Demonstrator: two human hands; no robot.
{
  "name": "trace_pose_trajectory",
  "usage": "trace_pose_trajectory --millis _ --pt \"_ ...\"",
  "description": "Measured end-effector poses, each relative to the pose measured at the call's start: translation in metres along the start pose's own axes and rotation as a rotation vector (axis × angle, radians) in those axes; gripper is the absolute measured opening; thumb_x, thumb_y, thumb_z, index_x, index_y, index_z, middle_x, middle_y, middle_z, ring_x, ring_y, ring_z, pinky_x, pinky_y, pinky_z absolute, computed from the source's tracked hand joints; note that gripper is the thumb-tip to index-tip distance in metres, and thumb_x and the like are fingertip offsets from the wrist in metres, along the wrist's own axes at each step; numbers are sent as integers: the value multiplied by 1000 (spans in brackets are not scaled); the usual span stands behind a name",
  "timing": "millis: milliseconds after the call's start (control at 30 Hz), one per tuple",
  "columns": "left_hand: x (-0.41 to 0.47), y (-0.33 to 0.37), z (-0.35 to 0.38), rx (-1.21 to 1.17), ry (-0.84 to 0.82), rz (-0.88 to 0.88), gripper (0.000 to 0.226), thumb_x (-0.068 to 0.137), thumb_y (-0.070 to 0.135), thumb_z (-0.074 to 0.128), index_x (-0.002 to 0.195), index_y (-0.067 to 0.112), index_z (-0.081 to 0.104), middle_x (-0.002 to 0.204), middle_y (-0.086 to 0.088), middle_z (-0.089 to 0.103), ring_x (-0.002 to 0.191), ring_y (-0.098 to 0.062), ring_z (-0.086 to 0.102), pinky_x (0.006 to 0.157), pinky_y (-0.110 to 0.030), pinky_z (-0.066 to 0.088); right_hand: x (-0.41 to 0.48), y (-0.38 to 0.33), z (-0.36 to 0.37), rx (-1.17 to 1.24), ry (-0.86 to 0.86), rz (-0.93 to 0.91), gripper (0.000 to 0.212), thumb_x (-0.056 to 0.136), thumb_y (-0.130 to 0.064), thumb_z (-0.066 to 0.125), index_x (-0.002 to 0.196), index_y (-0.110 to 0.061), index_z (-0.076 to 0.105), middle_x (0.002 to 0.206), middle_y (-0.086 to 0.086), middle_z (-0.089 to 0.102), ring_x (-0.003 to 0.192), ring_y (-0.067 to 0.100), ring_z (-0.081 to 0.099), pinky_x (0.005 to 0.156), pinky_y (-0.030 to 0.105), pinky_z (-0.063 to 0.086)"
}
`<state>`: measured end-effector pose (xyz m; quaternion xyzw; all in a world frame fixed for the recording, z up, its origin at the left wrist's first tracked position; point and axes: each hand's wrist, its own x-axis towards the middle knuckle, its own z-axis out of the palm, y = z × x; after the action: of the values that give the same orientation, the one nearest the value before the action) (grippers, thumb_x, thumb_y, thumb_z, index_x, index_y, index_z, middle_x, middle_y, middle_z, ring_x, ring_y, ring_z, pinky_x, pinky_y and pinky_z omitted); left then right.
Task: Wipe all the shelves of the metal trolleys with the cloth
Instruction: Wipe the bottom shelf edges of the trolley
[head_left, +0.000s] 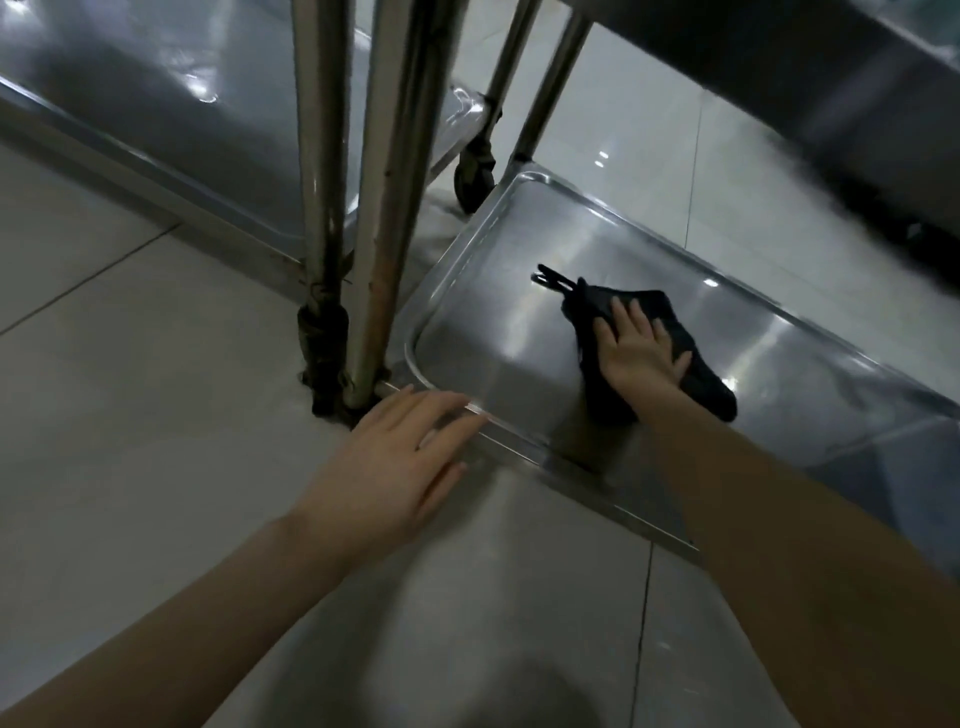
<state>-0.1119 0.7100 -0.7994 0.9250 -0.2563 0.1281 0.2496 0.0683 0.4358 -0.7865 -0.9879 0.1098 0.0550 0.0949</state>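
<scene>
Cloth (709, 387), dark and crumpled, lies on a low steel shelf (493, 322), toward its near rim. Right grip (641, 348) presses flat on the cloth, fingers straight, not clenched. Left grip (395, 457), released with fingers spread, rests on the shelf's near corner rim, just beside two upright posts (387, 208). Castor (472, 179) stands behind them on the tile floor (130, 374).

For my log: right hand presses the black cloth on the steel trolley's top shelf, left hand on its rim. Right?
Wrong shelf: the head view shows the right hand pressing the black cloth on the trolley's bottom steel shelf, left hand on its rim.
</scene>
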Motion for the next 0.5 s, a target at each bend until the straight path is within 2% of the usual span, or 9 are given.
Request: trace_pose_trajectory --millis 33,167,233,300,367,433,500 --pt "-2 -1 1 5 3 -7 40 97 28 44 130 9 57 128 -12 56 114 -30 55 102 -43 42 1 -10 5 -15 7 -47 54 99 -59 19 152 -46 15 162 -16 5 150 17 2 116 60 -6" --pt "-4 7 11 48 7 -1 39 97 31 46 129 14 57 130 -10 54 118 -29 53 106 -48 37 -70 -11 13 -100 63 -457 51 101 -56 24 150 -45 24 160 -19 17 149 13 11 118 57 3" --pt "7 17 18 70 12 30 38 95 32 46 125 15 61 130 -9 56 123 -27 52 109 -53 33 -122 14 10 -73 25 -528 52 99 -59 17 149 -47 24 158 -24 15 149 8 10 120 51 0" --pt "24 31 26 64 10 99 34 94 32 45 118 16 65 130 -8 57 127 -26 50 112 -53 29 -166 45 6 -57 -3 -519 53 97 -64 7 147 -52 19 155 -28 10 147 3 6 119 44 -3" --pt "43 45 33 12 -12 160 31 94 31 46 112 16 66 130 -8 57 130 -26 47 111 -47 32 -183 72 3 -46 -8 -468 52 95 -66 4 145 -54 15 154 -30 8 146 1 4 119 41 -3" --pt "54 58 40 -61 -53 159 33 95 31 45 111 13 67 129 -9 57 130 -27 47 107 -42 39 -166 88 -3 -54 -1 -406 51 96 -64 10 146 -53 13 155 -28 7 147 3 4 120 44 0" --pt "59 67 47 -83 -96 144 35 94 32 45 109 11 67 127 -11 58 130 -29 47 103 -42 43 -121 100 -8 -93 35 -304 51 99 -59 18 149 -48 15 159 -23 8 149 9 5 120 50 2"
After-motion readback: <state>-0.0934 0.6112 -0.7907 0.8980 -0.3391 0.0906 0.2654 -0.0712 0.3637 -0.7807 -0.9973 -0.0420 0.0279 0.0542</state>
